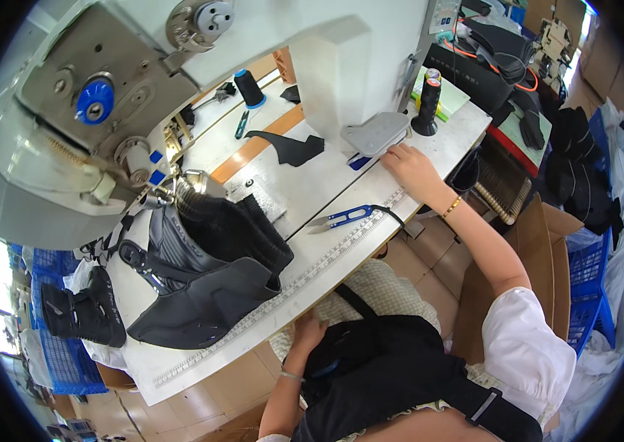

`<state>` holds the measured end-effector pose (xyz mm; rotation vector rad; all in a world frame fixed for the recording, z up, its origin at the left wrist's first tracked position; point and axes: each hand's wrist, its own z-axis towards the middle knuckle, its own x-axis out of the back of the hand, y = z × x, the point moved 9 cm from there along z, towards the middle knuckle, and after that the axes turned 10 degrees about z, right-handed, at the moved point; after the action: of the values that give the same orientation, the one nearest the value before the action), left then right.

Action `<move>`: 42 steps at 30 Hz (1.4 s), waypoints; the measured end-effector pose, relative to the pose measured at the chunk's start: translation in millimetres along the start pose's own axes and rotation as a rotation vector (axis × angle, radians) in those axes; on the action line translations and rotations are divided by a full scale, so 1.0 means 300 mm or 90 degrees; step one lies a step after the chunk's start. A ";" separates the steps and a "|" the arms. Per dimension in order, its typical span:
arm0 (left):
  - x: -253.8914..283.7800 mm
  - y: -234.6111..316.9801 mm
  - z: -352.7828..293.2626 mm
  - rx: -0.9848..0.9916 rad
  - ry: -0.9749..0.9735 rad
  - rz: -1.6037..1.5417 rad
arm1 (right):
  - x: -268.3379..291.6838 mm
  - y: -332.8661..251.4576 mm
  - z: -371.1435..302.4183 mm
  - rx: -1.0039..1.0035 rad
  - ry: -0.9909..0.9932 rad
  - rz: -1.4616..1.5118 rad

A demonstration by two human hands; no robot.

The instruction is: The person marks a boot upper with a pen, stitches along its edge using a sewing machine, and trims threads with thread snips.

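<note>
My right hand is at the machine's base, its fingers closed at the edge of a grey rounded cover plate. The plate looks tilted up, with a dark blue piece showing beneath. My left hand hangs low by my lap beside the table's front edge; its fingers are mostly hidden. A black boot lies on the table under the sewing machine head, its knitted collar by the needle area. Blue-handled thread snips lie between the boot and my right hand.
A black thread cone stands beyond my right hand; a blue-based black spool is farther back. A black cut piece lies mid-table. A ruler strip runs along the front edge. Another boot is at left, a cardboard box at right.
</note>
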<state>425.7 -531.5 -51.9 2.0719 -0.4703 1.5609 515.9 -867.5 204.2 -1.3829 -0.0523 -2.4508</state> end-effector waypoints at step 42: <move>-0.717 -0.008 0.061 -0.065 -0.202 -0.192 | 0.016 -0.063 -0.002 0.219 -0.107 -0.086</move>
<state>380.5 -545.2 -262.4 2.1990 -0.3185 1.0229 507.4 -850.8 210.2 -1.4595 -0.5945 -2.2823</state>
